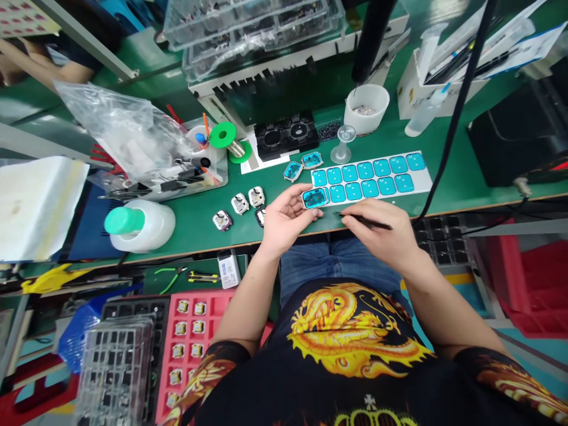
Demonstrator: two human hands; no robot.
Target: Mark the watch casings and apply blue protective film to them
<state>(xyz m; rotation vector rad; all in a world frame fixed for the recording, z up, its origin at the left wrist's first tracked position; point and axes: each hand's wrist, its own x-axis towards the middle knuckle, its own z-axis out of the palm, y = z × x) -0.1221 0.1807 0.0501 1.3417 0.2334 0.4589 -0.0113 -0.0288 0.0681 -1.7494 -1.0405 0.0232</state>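
Note:
My left hand (286, 219) is closed around a small rectangular part with a blue film on its face (315, 198), held at the near edge of the green bench. My right hand (377, 228) pinches black tweezers (361, 220), their tip pointing left toward that part. Just beyond lies a white sheet of blue film stickers (370, 176). Two more blue-faced parts (302, 165) sit left of the sheet. Three small silver parts (239, 208) lie left of my left hand.
A white bottle with a green cap (139, 223) lies on its side at the left. Behind are a tool tray under a plastic bag (128, 136), a black jig (286, 135), a white cup (366, 107) and a black cable (448, 127). A red parts tray (190, 340) sits below the bench.

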